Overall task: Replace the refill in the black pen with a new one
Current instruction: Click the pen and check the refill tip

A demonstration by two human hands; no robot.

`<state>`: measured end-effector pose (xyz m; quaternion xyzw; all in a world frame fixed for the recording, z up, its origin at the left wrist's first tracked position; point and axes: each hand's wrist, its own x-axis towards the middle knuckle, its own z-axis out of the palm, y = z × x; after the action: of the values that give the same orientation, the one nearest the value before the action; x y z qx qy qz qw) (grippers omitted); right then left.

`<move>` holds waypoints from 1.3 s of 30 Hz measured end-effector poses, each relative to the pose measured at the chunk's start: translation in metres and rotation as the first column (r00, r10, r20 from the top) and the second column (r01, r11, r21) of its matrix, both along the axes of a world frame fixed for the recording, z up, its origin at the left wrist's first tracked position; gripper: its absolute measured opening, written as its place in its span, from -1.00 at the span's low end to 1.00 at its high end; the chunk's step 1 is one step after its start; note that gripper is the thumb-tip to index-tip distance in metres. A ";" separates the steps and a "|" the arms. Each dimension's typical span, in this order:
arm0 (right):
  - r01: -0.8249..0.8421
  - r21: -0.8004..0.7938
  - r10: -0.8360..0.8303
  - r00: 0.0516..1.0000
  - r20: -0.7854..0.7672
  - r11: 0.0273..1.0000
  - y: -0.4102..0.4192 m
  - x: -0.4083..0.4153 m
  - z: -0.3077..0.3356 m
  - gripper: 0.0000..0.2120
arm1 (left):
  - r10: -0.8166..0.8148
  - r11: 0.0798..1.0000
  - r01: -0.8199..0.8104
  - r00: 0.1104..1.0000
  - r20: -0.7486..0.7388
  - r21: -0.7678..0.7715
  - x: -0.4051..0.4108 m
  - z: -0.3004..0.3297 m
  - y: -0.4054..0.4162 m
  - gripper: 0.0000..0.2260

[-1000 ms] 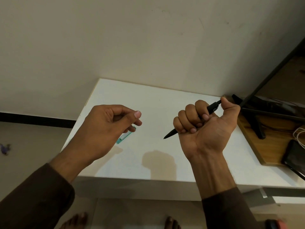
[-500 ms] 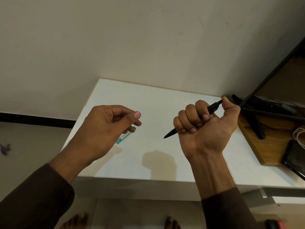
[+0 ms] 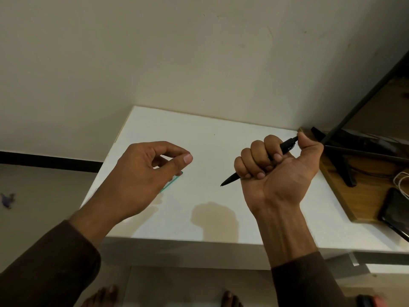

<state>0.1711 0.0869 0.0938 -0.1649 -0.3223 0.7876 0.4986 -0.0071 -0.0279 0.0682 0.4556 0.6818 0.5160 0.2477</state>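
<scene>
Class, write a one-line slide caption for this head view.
Right hand fists black pen above white table; left hand hovers empty.

Dark brown long sleeves (image 3: 51,269), bare feet (image 3: 100,298)

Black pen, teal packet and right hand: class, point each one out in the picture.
black pen (image 3: 230,179), head view, on the barrel near its tip.
teal packet (image 3: 174,179), head view, on its exposed corner.
right hand (image 3: 278,173), head view, on the palm.

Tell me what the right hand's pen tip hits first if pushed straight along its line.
The right hand aims the black pen down-left; it would probably meet the bare white table first, short of the teal packet. Depth unclear.
</scene>
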 end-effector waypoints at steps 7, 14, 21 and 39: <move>0.004 -0.017 -0.004 1.000 -0.007 1.000 0.000 0.000 0.000 -0.54 | 0.005 1.000 -0.006 1.000 -0.015 -0.021 0.000 0.001 0.000 -0.72; 0.011 -0.017 -0.011 1.000 -0.010 1.000 0.000 0.000 0.000 -0.52 | 0.007 1.000 -0.008 1.000 -0.016 -0.019 0.000 -0.002 0.000 -0.75; 0.019 -0.014 -0.019 1.000 -0.015 1.000 0.000 0.000 0.000 -0.52 | 0.004 1.000 -0.004 1.000 0.019 -0.001 0.001 -0.004 0.001 -0.72; 0.019 -0.007 -0.019 1.000 -0.021 1.000 0.001 0.001 0.000 -0.53 | -0.020 0.999 0.019 0.999 0.048 0.029 0.000 -0.010 0.004 -0.94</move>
<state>0.1719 0.0875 0.0935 -0.1615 -0.3126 0.7857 0.5088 -0.0072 -0.0244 0.0579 0.4529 0.6637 0.5342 0.2626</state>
